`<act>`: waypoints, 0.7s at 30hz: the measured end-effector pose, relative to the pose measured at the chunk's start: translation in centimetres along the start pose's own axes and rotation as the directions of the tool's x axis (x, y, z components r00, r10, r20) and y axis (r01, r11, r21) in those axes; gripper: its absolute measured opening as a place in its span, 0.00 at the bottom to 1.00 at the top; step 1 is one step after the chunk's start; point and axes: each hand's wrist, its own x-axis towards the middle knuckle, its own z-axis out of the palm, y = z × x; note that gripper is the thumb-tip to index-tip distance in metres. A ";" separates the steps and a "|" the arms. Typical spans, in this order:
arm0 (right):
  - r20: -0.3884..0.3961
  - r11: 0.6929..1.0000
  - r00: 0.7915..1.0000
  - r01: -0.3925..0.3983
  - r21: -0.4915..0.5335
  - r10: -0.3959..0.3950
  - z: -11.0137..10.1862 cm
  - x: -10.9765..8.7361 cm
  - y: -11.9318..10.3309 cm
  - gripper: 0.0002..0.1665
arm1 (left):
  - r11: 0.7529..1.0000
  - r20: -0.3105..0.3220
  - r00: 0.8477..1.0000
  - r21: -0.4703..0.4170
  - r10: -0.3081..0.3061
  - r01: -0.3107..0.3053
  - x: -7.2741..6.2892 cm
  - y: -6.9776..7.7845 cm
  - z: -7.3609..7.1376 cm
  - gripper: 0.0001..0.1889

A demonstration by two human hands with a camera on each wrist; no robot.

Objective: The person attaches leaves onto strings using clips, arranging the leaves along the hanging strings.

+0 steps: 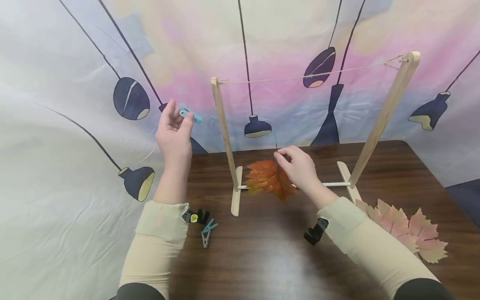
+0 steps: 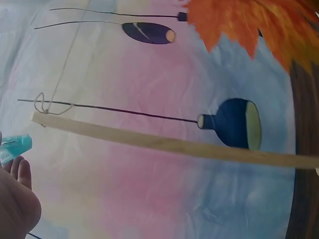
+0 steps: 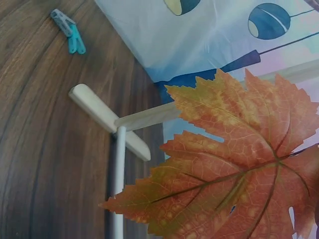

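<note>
In the head view my left hand (image 1: pixel 175 129) is raised left of the wooden frame and pinches a light-blue clothespin (image 1: pixel 190 113) between thumb and fingers. That clothespin (image 2: pixel 17 145) also shows at the left edge of the left wrist view. My right hand (image 1: pixel 298 166) pinches the thin stem of an orange maple leaf (image 1: pixel 271 179), which hangs low between the frame's posts. The leaf (image 3: pixel 249 174) fills much of the right wrist view, where the hand itself is hidden. Above it, a string (image 1: pixel 277 79) runs across the tops of the two posts.
The wooden frame (image 1: pixel 382 112) stands on a dark brown table (image 1: pixel 270 258), with a white bar (image 1: pixel 333 184) low between its feet. Two clothespins (image 1: pixel 207 233), one blue and one grey, lie near my left wrist. Pinkish leaves (image 1: pixel 408 229) lie at the right under my forearm.
</note>
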 end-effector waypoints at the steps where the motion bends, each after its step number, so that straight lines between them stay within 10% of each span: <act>1: -0.005 1.000 1.000 -0.003 0.010 0.003 0.0 0.3 -0.1 0.16 | 1.000 -0.008 1.000 0.001 0.004 -0.004 0.2 0.1 0.3 0.28; 21: -0.037 0.994 0.999 -0.031 0.102 0.035 -0.7 3.1 -1.4 0.16 | 0.999 0.012 1.000 -0.036 0.021 -0.020 2.2 2.0 3.0 0.30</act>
